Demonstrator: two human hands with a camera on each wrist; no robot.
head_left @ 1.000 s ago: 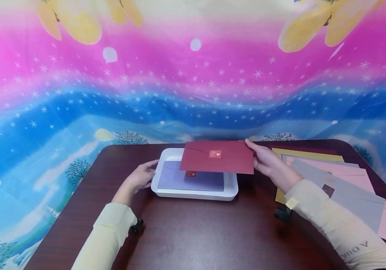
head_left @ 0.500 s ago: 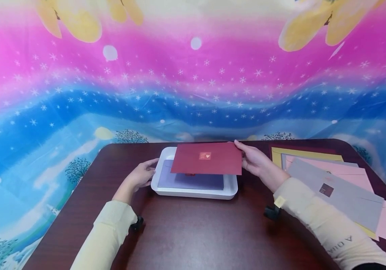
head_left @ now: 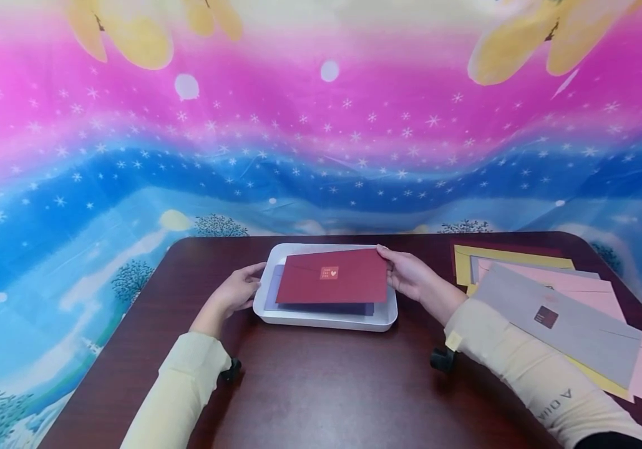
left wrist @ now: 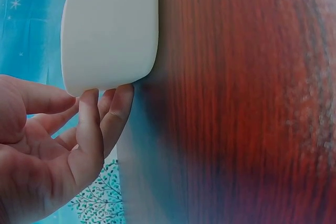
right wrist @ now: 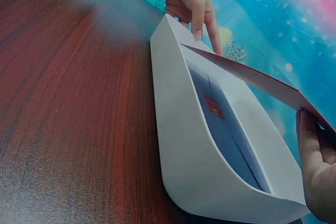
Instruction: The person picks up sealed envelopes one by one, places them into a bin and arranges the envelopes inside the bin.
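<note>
A red envelope (head_left: 332, 277) with a small heart sticker is pinched at its right edge by my right hand (head_left: 418, 277). It is held over the white tray (head_left: 326, 322), slightly raised in the right wrist view, above a purple envelope (right wrist: 226, 129) lying inside. My left hand (head_left: 231, 293) touches the tray's left end; in the left wrist view the thumb and fingertips of this hand (left wrist: 63, 140) rest against the tray's end wall (left wrist: 110, 35).
At the right of the dark wooden table (head_left: 326, 386) lies a loose, overlapping pile of envelopes: a grey one (head_left: 584, 324) on top, pink ones (head_left: 584, 293), yellow ones (head_left: 511, 254) and a dark red one underneath. A patterned cloth (head_left: 321, 125) hangs behind the table.
My right hand has moved left and a little down with the red envelope, which now covers more of the tray and the purple envelope. My left hand has stayed at the tray's end.
</note>
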